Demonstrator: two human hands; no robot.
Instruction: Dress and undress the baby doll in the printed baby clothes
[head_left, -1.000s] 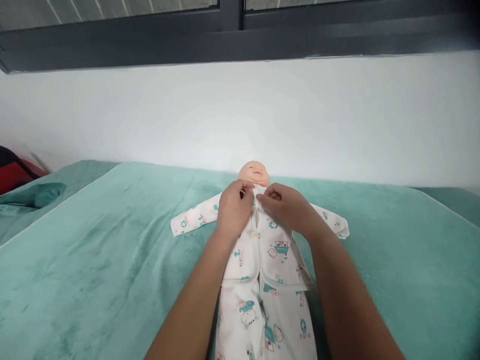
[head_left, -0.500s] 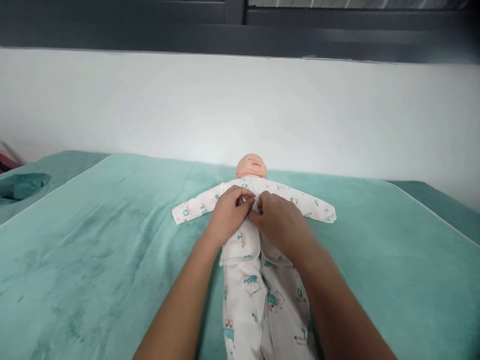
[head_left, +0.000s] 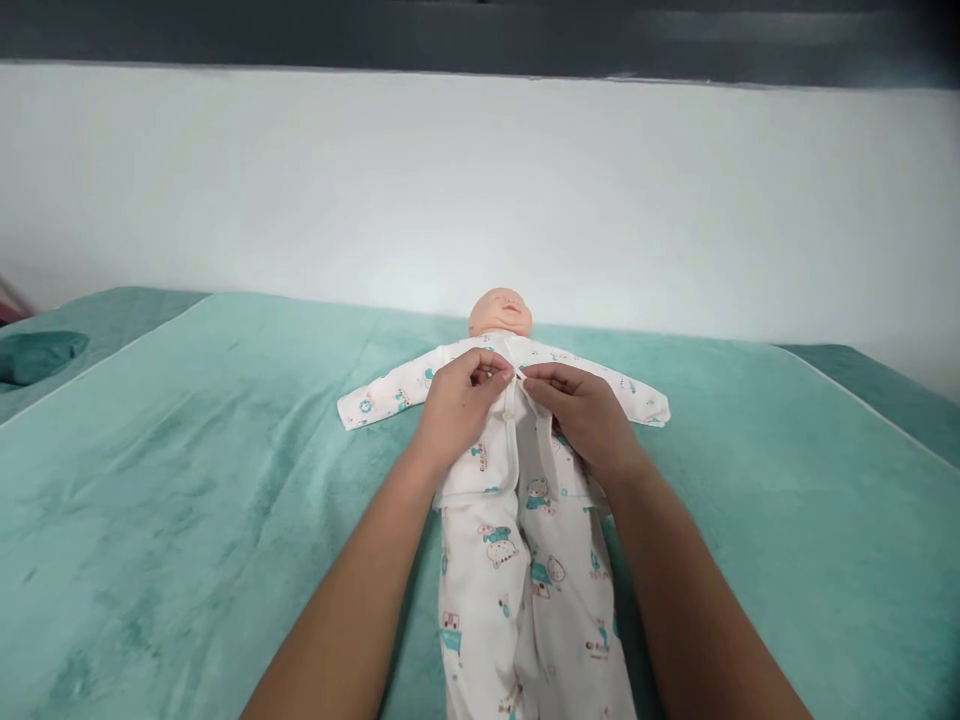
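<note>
A baby doll (head_left: 501, 312) lies on its back on a teal blanket (head_left: 187, 480), dressed in a white printed shirt (head_left: 390, 392) and matching trousers (head_left: 525, 610). Both my hands rest on the doll's upper chest. My left hand (head_left: 457, 408) pinches the left edge of the shirt front near the collar. My right hand (head_left: 589, 420) pinches the right edge, its fingertips touching those of the left. A small button (head_left: 511, 418) shows on the placket just below the fingers. The sleeves lie spread out to both sides.
A white wall (head_left: 480, 190) rises behind the bed, with a dark window frame (head_left: 480, 35) above it. A dark teal bundle (head_left: 37, 355) lies at the far left edge. The blanket's right border (head_left: 862, 400) runs diagonally at the right.
My hands moved down to the doll's mid chest, then back up near the collar. The view tilted downward, so the doll sits higher in the picture.
</note>
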